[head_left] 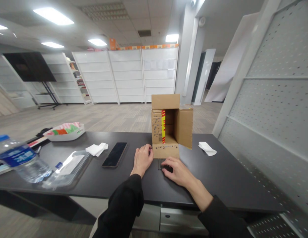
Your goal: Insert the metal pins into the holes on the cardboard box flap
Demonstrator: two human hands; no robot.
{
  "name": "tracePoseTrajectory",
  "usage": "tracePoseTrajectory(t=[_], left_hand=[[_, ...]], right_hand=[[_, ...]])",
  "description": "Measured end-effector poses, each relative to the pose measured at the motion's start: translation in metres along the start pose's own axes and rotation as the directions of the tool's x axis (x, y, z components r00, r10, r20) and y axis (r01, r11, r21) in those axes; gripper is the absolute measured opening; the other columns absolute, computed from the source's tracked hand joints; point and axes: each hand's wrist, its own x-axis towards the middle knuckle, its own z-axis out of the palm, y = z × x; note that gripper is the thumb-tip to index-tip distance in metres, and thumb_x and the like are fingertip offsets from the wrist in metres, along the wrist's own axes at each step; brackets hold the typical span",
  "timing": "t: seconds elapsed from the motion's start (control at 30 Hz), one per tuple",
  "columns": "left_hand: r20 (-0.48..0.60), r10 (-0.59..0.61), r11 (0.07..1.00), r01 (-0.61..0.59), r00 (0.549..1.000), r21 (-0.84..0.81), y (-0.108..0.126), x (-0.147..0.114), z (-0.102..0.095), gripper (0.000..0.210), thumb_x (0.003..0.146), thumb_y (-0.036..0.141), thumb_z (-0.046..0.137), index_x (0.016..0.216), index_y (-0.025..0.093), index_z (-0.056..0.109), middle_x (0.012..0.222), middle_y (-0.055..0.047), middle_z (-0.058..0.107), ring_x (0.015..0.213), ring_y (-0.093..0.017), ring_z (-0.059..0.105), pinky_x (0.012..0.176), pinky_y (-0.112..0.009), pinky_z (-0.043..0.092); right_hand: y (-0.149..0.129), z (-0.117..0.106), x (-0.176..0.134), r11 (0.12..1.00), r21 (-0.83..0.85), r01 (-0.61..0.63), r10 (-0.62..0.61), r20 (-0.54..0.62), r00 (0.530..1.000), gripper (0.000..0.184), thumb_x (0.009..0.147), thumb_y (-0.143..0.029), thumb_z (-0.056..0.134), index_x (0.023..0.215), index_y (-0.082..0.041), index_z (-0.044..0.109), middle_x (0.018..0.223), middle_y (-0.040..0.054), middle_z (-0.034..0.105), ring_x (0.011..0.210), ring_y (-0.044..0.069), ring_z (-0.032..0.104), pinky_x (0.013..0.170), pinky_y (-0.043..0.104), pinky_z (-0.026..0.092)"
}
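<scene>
An opened cardboard box (pixel 154 127) stands on the dark table, its opening towards me. Grey round dots mark its left flap, and a row of small dark holes runs along the lower flap (pixel 166 152). My left hand (pixel 143 159) is at the lower left corner of that flap, fingers curled in; whatever they hold is hidden. Just in front of the flap lie several thin metal pieces, perhaps screws (pixel 159 164), side by side. My right hand (pixel 178 170) is curled over their right end, fingertips touching or very near them. I cannot make out what it grips.
Left of my hands lie a black phone (pixel 114 154), a white tissue (pixel 97 149) and a clear plastic case (pixel 71 168). A water bottle (pixel 22 162) and a white basket (pixel 66 135) stand farther left. Another tissue (pixel 207 148) lies right of the box, near a perforated panel (pixel 275 99).
</scene>
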Motion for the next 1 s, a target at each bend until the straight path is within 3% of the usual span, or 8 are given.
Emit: tracePoseTrajectory(t=[0.37,0.7,1.0], left_hand=[[-0.009,-0.033,0.999,0.033,0.999,0.026,-0.0025,0.0033,-0.0025,0.012,0.091,0.02,0.045,0.095,0.02,0.056,0.094,-0.004,0.072,0.095,-0.02,0.066,0.081,-0.032,0.038],[-0.016,-0.047,0.999,0.047,0.999,0.01,-0.0059,0.0058,-0.0044,0.012,0.089,0.022,0.047,0.095,0.02,0.057,0.089,-0.003,0.071,0.087,-0.018,0.066,0.079,-0.031,0.04],[-0.029,-0.009,1.0,0.009,1.0,-0.022,-0.0077,0.0048,-0.002,0.013,0.09,0.021,0.046,0.095,0.02,0.058,0.089,-0.003,0.071,0.084,-0.018,0.066,0.078,-0.031,0.039]], right_hand=[[-0.0012,0.0037,0.0045,0.999,0.014,-0.035,0.035,-0.034,0.999,0.017,0.08,-0.014,0.066,0.095,-0.018,0.072,0.089,0.0041,0.066,0.081,0.017,0.062,0.077,0.029,0.047],[0.0004,0.0089,0.0078,0.998,-0.003,-0.061,0.06,-0.133,0.989,0.006,0.086,-0.02,0.062,0.087,-0.019,0.068,0.085,0.0035,0.063,0.078,0.017,0.06,0.075,0.028,0.047],[0.0033,0.0103,0.0103,0.996,-0.015,-0.09,0.086,-0.186,0.979,0.012,0.092,-0.022,0.056,0.083,-0.02,0.063,0.084,0.0038,0.062,0.081,0.018,0.06,0.077,0.029,0.047]])
